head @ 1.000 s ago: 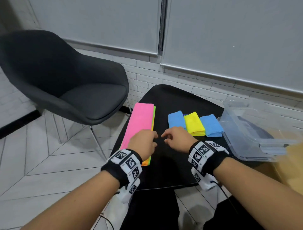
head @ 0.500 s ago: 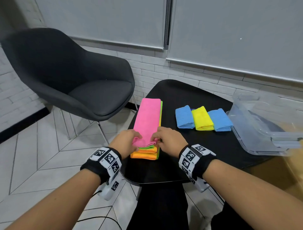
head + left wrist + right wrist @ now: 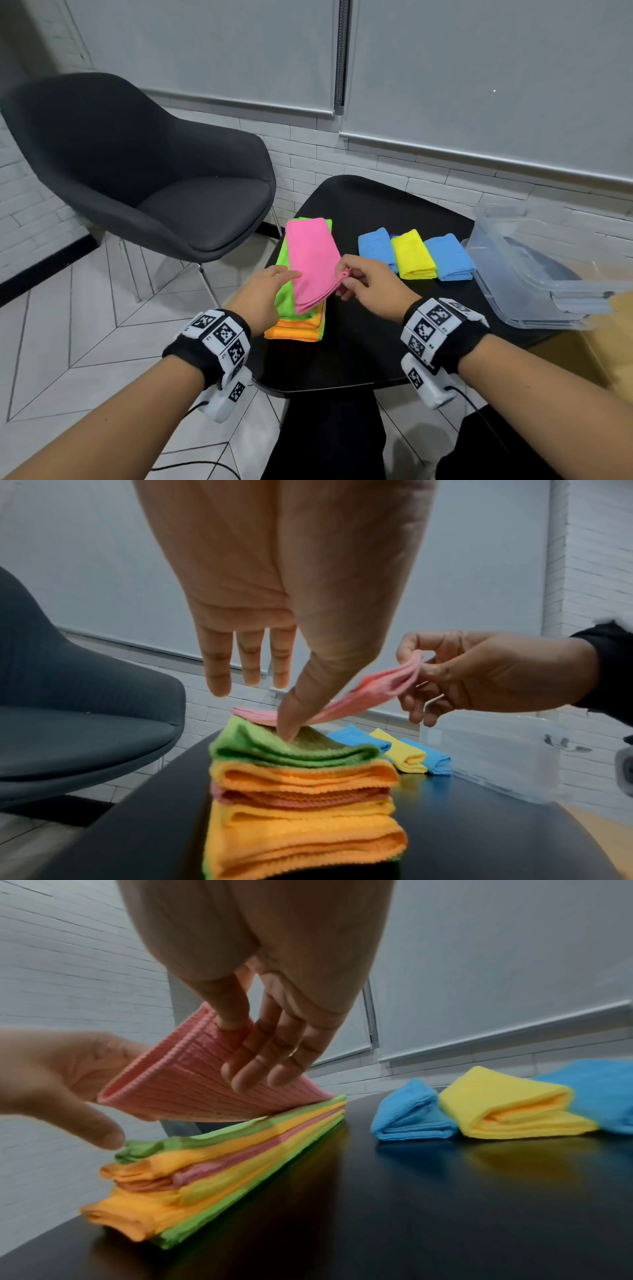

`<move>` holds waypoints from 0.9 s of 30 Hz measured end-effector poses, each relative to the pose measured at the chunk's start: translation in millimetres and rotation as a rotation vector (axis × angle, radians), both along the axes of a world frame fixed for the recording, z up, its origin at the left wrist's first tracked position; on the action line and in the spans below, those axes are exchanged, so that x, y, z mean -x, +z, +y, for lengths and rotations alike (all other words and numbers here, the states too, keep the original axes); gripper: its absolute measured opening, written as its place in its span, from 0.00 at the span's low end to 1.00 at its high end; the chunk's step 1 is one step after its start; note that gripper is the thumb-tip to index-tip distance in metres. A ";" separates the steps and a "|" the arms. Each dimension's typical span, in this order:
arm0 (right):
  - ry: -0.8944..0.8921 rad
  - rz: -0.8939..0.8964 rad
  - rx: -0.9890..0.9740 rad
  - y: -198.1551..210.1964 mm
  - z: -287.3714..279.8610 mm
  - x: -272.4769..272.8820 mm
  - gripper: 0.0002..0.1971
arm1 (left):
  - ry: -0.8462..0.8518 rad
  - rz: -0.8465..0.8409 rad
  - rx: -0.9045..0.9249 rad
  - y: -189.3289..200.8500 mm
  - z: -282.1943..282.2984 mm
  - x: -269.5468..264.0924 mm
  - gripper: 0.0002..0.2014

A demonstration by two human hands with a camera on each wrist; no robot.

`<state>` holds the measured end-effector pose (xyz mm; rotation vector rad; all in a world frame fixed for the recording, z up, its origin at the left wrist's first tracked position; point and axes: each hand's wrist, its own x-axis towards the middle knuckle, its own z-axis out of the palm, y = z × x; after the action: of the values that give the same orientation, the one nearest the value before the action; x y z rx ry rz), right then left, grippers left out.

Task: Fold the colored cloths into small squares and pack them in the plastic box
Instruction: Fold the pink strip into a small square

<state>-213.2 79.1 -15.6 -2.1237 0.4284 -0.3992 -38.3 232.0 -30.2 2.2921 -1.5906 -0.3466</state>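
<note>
A long folded pink cloth (image 3: 310, 260) lies on top of a stack of green and orange cloths (image 3: 294, 329) at the left of the black table (image 3: 359, 353). My right hand (image 3: 346, 275) pinches the pink cloth's near right corner (image 3: 192, 1085) and holds it lifted off the stack. My left hand (image 3: 287, 274) has straight fingers; in the left wrist view its thumb (image 3: 291, 723) presses the green cloth (image 3: 274, 748) under the pink one. Three small folded cloths, blue (image 3: 375, 248), yellow (image 3: 412, 253) and blue (image 3: 448, 257), lie in a row. The clear plastic box (image 3: 534, 274) stands at the right.
A dark grey chair (image 3: 154, 178) stands left of the table, close to the stack. A white brick wall and grey blinds are behind. The table's near edge (image 3: 325, 389) is just in front of my wrists, with bare black top between stack and box.
Both hands went left to the stack's near end. The right hand has raised the pink cloth's near corner, and the left hand has opened, thumb down on the green cloth.
</note>
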 end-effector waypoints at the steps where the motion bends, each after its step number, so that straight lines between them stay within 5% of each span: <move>1: 0.008 0.016 -0.021 0.6 -5.3 9.1 0.12 | 0.001 -0.009 -0.006 -0.9 -3.6 3.5 0.44; 10: -0.144 0.090 -0.214 2.5 -56.2 117.9 0.03 | -0.128 -0.069 0.026 -11.9 -64.2 64.5 0.38; 15: -0.314 0.209 -0.250 -4.3 -84.4 169.9 0.19 | -0.250 -0.134 -0.115 -22.6 -97.9 104.9 0.30; 21: -0.499 0.403 -0.088 -20.0 -105.2 194.9 0.15 | -0.285 -0.159 -0.303 -41.6 -111.7 132.2 0.25; 27: -0.586 0.410 -0.083 -34.3 -101.8 192.1 0.27 | -0.284 -0.283 -0.368 -35.3 -97.5 146.6 0.26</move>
<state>-405.3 -22.7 -49.9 -1.9659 1.2943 -0.2593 -184.9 134.5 -65.5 2.4673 -2.1612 -0.4287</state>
